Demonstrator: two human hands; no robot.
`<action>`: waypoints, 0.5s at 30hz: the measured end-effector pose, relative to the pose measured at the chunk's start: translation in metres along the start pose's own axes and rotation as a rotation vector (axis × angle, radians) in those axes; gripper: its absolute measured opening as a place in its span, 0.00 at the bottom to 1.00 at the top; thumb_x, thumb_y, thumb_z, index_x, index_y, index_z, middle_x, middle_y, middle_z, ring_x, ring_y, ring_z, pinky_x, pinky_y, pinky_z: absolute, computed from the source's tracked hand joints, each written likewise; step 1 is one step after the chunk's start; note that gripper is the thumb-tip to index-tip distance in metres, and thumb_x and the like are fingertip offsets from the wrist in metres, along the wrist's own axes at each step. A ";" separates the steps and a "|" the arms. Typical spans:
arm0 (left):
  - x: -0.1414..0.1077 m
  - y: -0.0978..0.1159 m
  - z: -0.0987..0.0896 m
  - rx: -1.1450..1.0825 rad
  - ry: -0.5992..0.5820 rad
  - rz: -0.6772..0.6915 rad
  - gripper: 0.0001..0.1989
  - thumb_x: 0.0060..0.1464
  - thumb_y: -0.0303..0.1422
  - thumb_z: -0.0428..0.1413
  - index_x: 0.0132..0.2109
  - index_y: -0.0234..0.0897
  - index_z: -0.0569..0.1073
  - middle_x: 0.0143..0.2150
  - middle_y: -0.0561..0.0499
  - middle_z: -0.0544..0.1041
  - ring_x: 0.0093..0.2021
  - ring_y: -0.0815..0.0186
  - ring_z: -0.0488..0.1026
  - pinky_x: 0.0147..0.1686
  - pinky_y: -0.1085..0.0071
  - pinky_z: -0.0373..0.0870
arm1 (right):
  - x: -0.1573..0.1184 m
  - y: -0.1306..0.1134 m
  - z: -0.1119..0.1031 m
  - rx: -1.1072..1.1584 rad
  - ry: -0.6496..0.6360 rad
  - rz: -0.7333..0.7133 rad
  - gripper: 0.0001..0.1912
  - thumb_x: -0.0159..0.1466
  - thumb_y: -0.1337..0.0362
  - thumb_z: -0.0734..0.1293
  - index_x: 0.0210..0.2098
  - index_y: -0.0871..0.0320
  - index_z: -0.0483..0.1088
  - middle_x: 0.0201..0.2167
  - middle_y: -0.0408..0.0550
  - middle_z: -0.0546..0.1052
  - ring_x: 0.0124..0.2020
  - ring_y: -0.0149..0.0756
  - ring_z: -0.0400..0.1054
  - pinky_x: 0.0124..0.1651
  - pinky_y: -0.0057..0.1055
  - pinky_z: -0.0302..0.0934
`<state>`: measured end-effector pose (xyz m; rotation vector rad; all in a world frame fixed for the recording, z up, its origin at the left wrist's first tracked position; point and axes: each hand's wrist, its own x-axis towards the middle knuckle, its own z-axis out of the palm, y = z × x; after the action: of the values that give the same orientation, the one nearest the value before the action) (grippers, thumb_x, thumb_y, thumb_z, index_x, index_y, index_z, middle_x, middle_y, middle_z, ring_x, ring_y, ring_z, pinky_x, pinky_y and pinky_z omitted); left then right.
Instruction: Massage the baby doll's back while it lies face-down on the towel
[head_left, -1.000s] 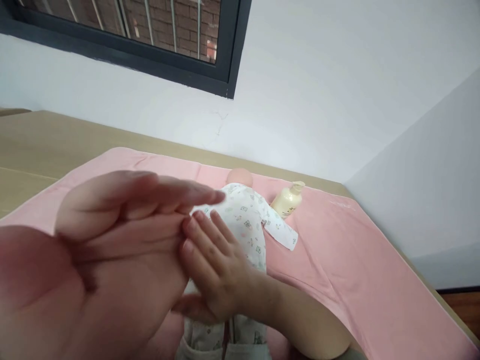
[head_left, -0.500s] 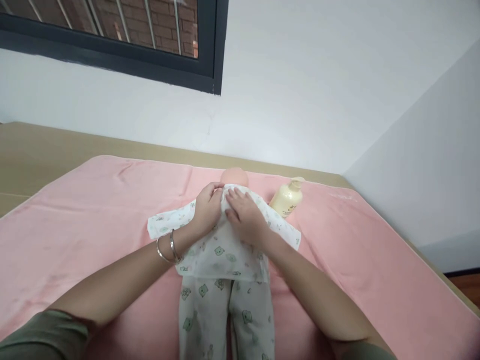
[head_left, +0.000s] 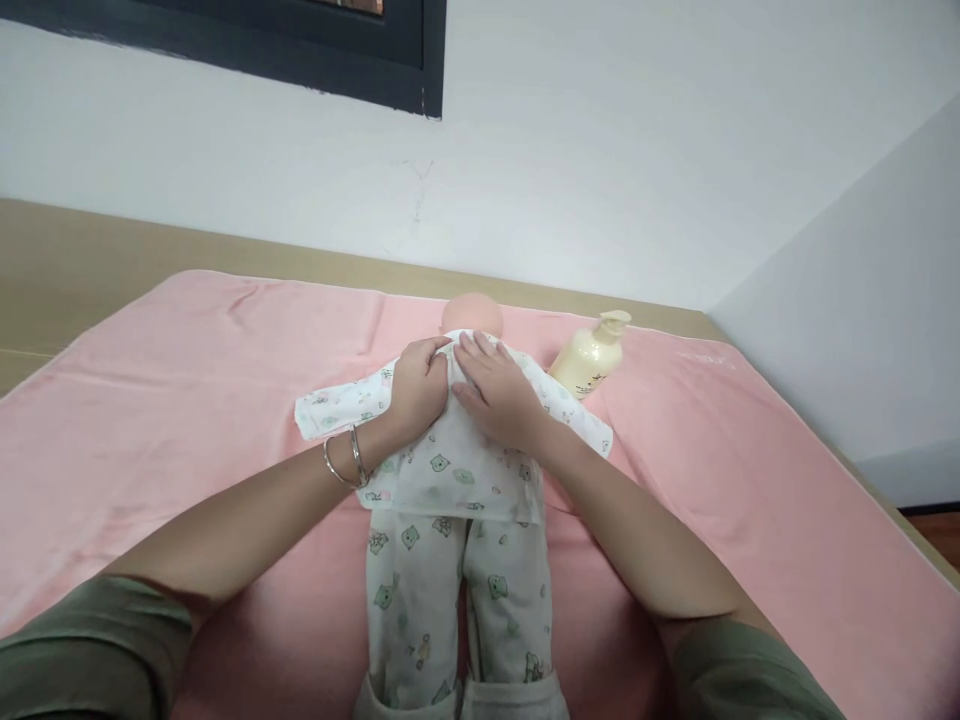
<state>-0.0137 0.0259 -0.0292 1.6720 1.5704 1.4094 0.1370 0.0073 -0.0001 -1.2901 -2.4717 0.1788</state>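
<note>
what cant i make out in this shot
- Head view: upper middle of the shirt, covered by the left hand and right hand
- Head view: any face on the doll's head, turned out of sight
- Head view: base of the bottle, behind the sleeve; its lettering, too small
- Head view: most of the window, cut off by the top edge
- Head view: ends of the trousers, cut off by the bottom edge

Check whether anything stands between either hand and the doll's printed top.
Nothing visible does: the left hand and right hand rest on the printed top. The pump bottle is beyond the sleeve on the right.
</note>
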 end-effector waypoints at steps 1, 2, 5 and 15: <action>0.000 0.000 0.000 0.006 0.002 -0.001 0.20 0.56 0.32 0.47 0.49 0.36 0.79 0.52 0.45 0.81 0.55 0.55 0.75 0.60 0.57 0.72 | 0.005 0.008 -0.003 0.004 -0.013 0.046 0.31 0.73 0.58 0.53 0.71 0.68 0.56 0.73 0.61 0.56 0.76 0.51 0.44 0.76 0.57 0.43; 0.000 -0.001 0.000 0.013 0.006 -0.002 0.20 0.56 0.32 0.47 0.50 0.36 0.79 0.52 0.45 0.81 0.56 0.55 0.75 0.60 0.57 0.72 | 0.009 0.013 -0.006 0.000 -0.015 0.097 0.32 0.73 0.57 0.53 0.71 0.70 0.54 0.74 0.63 0.54 0.76 0.52 0.44 0.76 0.57 0.44; -0.001 0.000 0.000 0.020 0.007 -0.001 0.20 0.56 0.32 0.47 0.49 0.36 0.79 0.52 0.45 0.81 0.55 0.54 0.75 0.60 0.57 0.72 | 0.007 0.010 -0.008 -0.049 0.029 0.201 0.33 0.73 0.57 0.54 0.71 0.74 0.53 0.72 0.67 0.57 0.74 0.55 0.50 0.74 0.57 0.47; -0.002 0.001 -0.003 -0.017 -0.012 -0.017 0.18 0.55 0.34 0.47 0.45 0.36 0.79 0.49 0.45 0.82 0.52 0.55 0.76 0.58 0.57 0.71 | -0.017 -0.028 0.006 -0.086 0.050 -0.023 0.29 0.72 0.66 0.51 0.69 0.68 0.59 0.71 0.56 0.61 0.75 0.49 0.48 0.77 0.53 0.41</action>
<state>-0.0150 0.0230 -0.0277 1.6505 1.5581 1.3976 0.1224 -0.0227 -0.0023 -1.2834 -2.4747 0.0348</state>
